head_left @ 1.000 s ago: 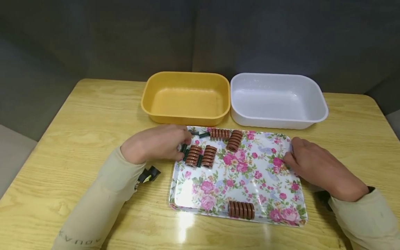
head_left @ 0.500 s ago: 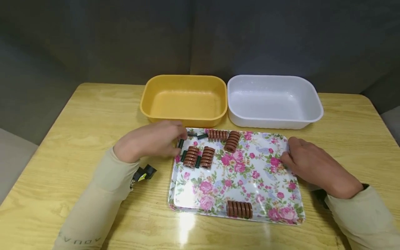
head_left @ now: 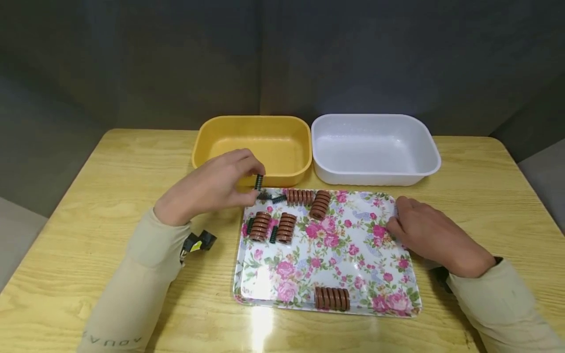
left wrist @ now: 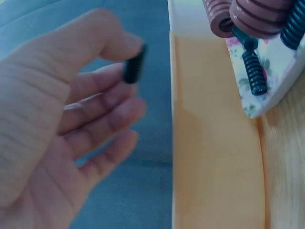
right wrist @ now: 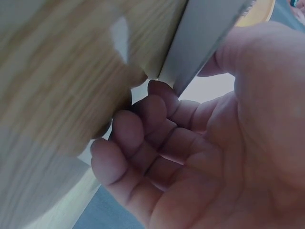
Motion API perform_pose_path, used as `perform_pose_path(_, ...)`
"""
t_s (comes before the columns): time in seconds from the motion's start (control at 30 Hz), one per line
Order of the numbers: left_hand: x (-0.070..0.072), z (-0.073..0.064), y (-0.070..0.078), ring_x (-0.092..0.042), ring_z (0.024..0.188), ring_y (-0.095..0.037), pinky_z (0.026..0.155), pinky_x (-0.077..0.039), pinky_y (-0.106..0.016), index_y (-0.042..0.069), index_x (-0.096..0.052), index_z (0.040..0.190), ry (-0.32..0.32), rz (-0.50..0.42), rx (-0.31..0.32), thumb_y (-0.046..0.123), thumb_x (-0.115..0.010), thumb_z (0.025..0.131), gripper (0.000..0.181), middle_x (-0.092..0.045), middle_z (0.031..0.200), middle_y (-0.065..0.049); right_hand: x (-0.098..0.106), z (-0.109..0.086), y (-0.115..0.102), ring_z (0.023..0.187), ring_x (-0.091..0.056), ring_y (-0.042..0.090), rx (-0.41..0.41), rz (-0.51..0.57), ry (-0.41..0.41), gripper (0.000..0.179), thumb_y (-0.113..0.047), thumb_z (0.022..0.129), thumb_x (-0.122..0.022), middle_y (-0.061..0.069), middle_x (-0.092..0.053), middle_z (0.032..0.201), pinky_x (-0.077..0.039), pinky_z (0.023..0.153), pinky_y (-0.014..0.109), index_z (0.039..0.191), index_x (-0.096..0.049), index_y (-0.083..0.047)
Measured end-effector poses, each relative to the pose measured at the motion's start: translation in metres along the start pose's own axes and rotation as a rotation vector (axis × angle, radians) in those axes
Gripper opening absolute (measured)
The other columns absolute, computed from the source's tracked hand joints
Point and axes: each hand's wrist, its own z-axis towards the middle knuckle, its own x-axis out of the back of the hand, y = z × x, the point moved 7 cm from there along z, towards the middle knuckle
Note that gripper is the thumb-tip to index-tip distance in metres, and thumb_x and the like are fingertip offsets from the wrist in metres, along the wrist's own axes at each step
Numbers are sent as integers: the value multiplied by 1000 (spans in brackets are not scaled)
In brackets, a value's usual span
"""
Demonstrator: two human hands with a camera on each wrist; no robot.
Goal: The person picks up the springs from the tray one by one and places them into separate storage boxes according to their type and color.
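Observation:
A small dark green coil spring (head_left: pixel 258 182) is pinched between the thumb and finger of my left hand (head_left: pixel 212 186), above the tray's far left corner. In the left wrist view the same spring shows between thumb and fingertips, other fingers loosely bent. My right hand (head_left: pixel 437 238) grips the right edge of the floral tray (head_left: pixel 357 267), thumb on top and fingers curled beneath, as the right wrist view shows. On the tray lie several thick brown springs (head_left: pixel 286 228) and several small green springs (head_left: pixel 273 234), mostly at the far left; one brown spring (head_left: pixel 332 298) lies along the near edge.
Behind the tray stand a yellow bin (head_left: pixel 282 180) and a white bin (head_left: pixel 375 179), side by side. Both show bare floors where visible; my left hand covers part of the yellow one. A dark backdrop (head_left: pixel 265 59) rises behind the wooden table (head_left: pixel 128 171).
My left hand has lifted a green spring off the tray's left side and moved up toward the yellow bin. My right hand keeps its grip on the tray edge. The head view has shifted slightly.

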Motion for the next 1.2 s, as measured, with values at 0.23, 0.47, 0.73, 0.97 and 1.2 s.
perform_pose_path(0.23, 7, 7, -9, -64, 108, -26, 99, -55, -42, 2, -67, 119, 152, 31, -61, 19, -75, 91, 34, -68, 118, -11, 0, -1, 0, 67, -46, 14, -3, 13, -3, 20, -24, 105, -45, 4, -52, 79, -38, 64, 29, 93, -50, -8)
perform_pose_path(0.47, 9, 11, -15, -64, 104, -26, 96, -55, -40, 3, -66, 119, 209, 38, -55, 20, -71, 93, 32, -67, 116, -11, -2, 0, 0, 66, -45, 14, -1, 4, 3, 21, -24, 105, -45, 3, -50, 78, -37, 63, 29, 93, -49, -8)
perform_pose_path(0.73, 15, 20, -10, -64, 107, -26, 97, -57, -40, 4, -66, 118, 271, 49, -43, 21, -73, 92, 32, -67, 116, -11, -1, 1, 0, 68, -43, 16, 8, -17, 29, 19, -22, 104, -48, 3, -48, 77, -36, 64, 30, 94, -49, -6)
perform_pose_path(0.97, 24, 20, -1, -64, 103, -28, 93, -57, -42, 1, -66, 114, 433, 22, -69, 19, -74, 89, 32, -68, 112, -13, 1, 4, -2, 68, -43, 16, 20, -21, 34, 19, -23, 104, -48, 3, -48, 77, -36, 64, 29, 95, -49, -6)
perform_pose_path(1.2, 32, 24, -1, -62, 101, -29, 91, -56, -42, -1, -66, 114, 502, 18, -27, 18, -73, 89, 33, -67, 112, -15, 3, 6, -3, 68, -43, 16, 26, -27, 32, 20, -23, 104, -48, 3, -48, 77, -36, 64, 29, 94, -50, -6)
